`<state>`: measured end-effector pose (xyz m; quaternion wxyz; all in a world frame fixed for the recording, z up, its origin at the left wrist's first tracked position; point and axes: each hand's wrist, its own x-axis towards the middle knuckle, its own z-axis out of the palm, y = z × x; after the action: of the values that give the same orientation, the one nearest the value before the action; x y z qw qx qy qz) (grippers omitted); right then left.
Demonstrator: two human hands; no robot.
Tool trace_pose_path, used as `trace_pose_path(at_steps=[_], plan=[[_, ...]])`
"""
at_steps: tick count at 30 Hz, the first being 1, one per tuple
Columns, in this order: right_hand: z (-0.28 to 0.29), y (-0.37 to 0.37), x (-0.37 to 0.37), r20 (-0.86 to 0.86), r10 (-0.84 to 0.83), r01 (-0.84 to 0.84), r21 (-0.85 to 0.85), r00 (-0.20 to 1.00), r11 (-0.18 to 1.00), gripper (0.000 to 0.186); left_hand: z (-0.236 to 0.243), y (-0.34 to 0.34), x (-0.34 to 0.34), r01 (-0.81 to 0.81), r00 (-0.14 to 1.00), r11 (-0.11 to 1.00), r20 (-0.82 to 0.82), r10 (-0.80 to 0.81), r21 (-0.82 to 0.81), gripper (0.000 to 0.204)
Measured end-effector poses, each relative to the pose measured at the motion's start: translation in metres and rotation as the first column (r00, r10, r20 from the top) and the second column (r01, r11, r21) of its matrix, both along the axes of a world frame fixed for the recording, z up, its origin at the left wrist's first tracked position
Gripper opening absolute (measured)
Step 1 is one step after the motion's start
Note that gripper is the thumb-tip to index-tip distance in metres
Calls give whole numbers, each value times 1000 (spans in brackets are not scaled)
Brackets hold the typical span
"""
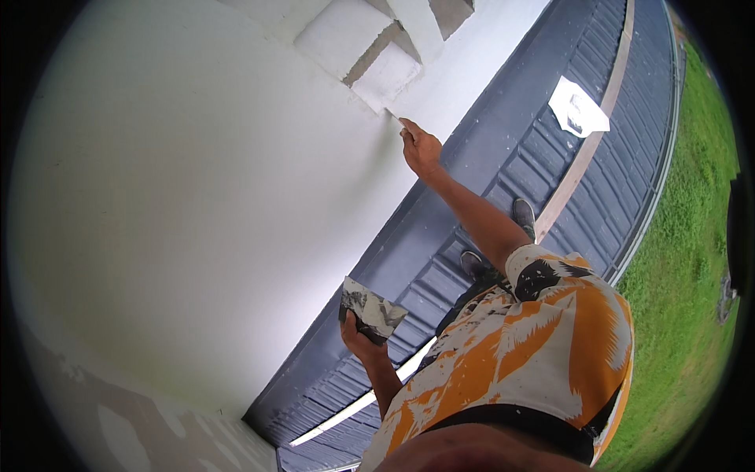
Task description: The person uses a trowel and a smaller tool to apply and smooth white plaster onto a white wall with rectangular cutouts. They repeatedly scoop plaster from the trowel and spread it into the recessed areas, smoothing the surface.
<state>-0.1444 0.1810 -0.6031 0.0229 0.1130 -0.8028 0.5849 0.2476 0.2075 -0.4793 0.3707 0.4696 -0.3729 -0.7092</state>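
My right hand is stretched out to the pale wall, its fingers closed round a thin putty knife. The blade's tip is at the wall, just beside the lower corner of a whitish patch. Lower down, my left hand grips a small flat board from beneath and the side. Grey-white filler is smeared over the board's face. Part of the left hand's fingers is hidden behind the board.
Dark ribbed metal roofing runs along the wall's foot, and my shoes are on it. A wooden plank lies across the roofing, with a white sheet or bag by it. Past the roof's edge is grass.
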Motion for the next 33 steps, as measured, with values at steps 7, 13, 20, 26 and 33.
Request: trace_pose_path(at_steps=[7, 13, 20, 26, 33], plan=[[-6, 10, -21, 93, 92, -90, -26, 991, 996, 30, -3, 2, -9, 1, 998, 1000, -62, 0, 6, 37], [53, 91, 75, 506, 534, -200, -572, 678, 796, 20, 30, -8, -17, -42, 987, 999, -155, 40, -15, 36], [192, 169, 129, 329, 669, -460, -525, 667, 717, 18, 122, -59, -82, 89, 970, 977, -205, -129, -193, 28], [287, 185, 105, -387, 711, -731, 122, 588, 671, 24, 161, -67, -124, 166, 940, 912, -218, -261, -375, 28], [325, 182, 73, -599, 750, -504, 572, 282, 647, 39, 167, -48, -166, 167, 948, 869, -167, -271, -467, 24]])
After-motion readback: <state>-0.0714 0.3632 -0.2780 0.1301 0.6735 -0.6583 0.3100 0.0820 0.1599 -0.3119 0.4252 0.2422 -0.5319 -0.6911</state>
